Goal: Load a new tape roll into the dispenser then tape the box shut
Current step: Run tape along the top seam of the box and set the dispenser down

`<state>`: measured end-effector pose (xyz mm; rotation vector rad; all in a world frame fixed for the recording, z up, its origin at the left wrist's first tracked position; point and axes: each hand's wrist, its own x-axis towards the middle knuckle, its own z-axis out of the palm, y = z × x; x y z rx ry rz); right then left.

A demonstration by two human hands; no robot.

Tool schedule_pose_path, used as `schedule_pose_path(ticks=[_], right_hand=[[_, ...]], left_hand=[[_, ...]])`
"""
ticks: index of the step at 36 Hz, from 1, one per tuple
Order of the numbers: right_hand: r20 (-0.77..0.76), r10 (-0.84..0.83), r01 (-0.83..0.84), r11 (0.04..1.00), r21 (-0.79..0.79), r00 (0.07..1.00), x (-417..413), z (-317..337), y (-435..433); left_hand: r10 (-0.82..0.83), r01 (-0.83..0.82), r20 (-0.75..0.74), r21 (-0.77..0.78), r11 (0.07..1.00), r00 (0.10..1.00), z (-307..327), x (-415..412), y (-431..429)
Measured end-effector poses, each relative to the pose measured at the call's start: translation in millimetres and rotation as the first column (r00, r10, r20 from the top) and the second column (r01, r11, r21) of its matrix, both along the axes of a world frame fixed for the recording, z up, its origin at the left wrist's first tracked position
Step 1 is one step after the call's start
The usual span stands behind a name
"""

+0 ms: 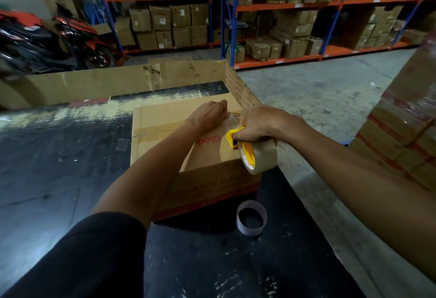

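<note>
**Ana:** Head view first, biggest thing down: why is the box (179,146) pushed to the near right corner of the black table (59,167)?

**Ben:** My guess is reach. It sits flaps closed and seam upward right in front of the person, so both arms come over it without stretching. Old tape already crosses the lid on the left part of the seam.

**Ana:** And the left hand (208,114)?

**Ben:** Laid palm down on the lid near the far edge, fingers curled against the cardboard, gripping nothing I can make out. It looks to be pinning the tape's free end and keeping the flaps flat.

**Ana:** The right hand (264,124)?

**Ben:** Closed around the yellow dispenser (232,136), with the tape roll (258,156) seated on it, hanging just over the box's right edge. A clear strip runs from it toward the left hand, so loading seems finished and sealing under way. The tilt probably keeps the strip taut.

**Ana:** Smallest thing?

**Ben:** An empty cardboard core (251,218) standing on the table just in front of the box, likely the spent roll, set aside out of the way.
</note>
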<state>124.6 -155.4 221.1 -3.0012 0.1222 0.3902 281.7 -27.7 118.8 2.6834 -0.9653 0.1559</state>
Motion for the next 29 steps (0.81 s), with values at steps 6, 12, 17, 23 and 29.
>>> schedule_pose_path(ticks=[6, 12, 17, 23, 29], right_hand=[[-0.037, 0.001, -0.001, 1.0, -0.004, 0.999, -2, 8, 0], [-0.052, -0.008, 0.008, 1.0, 0.005, 0.999, 1, 7, 1], [-0.063, -0.002, 0.002, 1.0, 0.005, 0.998, 2, 5, 0], [-0.092, -0.003, 0.001, 1.0, -0.019, 0.996, 8, 8, 2], [-0.128, -0.002, -0.003, 0.999, -0.038, 0.992, 8, 12, 4]], left_hand=[[0.201, -0.206, -0.147, -0.021, 0.978, 0.969, 14, 2, -2], [0.168, -0.107, 0.201, -0.282, 0.953, 0.965, 17, -26, -11], [-0.227, 0.236, 0.077, -0.141, 0.961, 0.971, -8, -43, 3], [-0.161, 0.166, -0.094, 0.05, 0.985, 0.982, -22, -43, 10], [-0.12, 0.14, -0.125, 0.17, 0.975, 0.985, -21, -42, 10]])
